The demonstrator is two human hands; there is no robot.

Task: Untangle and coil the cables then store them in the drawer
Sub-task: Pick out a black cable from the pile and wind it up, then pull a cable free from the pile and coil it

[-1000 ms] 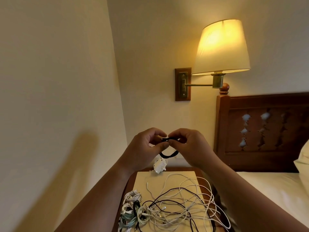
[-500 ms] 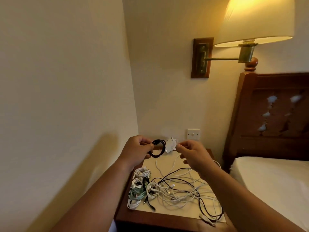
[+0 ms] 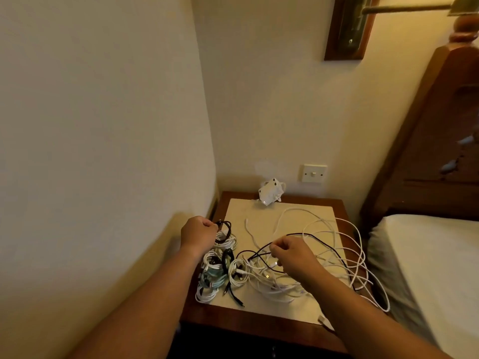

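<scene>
— Cables: where are they found?
— A loose tangle of long white cables [image 3: 329, 229] is spread over the cream rectangular mat [image 3: 259, 211] on the dark wooden nightstand [image 3: 259, 326]. Several loops are draped past the mat's right edge, towards the white-sheeted bed [image 3: 427, 260]. A thin black loose cable [image 3: 322, 242] is threaded through that tangle.
— And the coiled ones?
— A cluster of small coiled white cables [image 3: 228, 243] is laid along the mat's left edge. A pale teal coil [image 3: 213, 275] is seen among them.
— How are the hands occupied?
— The left hand [image 3: 198, 233] is closed round a small coiled black cable [image 3: 224, 229], which is held at the far end of the cluster, close to the wall. The right hand [image 3: 290, 255] is curled, and the thin black loose cable is pinched between its thumb and fingertips, just over the tangle.
— Is the drawer shown?
— Only a dark area is seen under the nightstand's front edge. Whether a drawer is open there, and what is in it, cannot be told.
— What else is seen?
— A white plug adapter [image 3: 269, 194] is set at the mat's back edge, below a white wall switch [image 3: 314, 173].
</scene>
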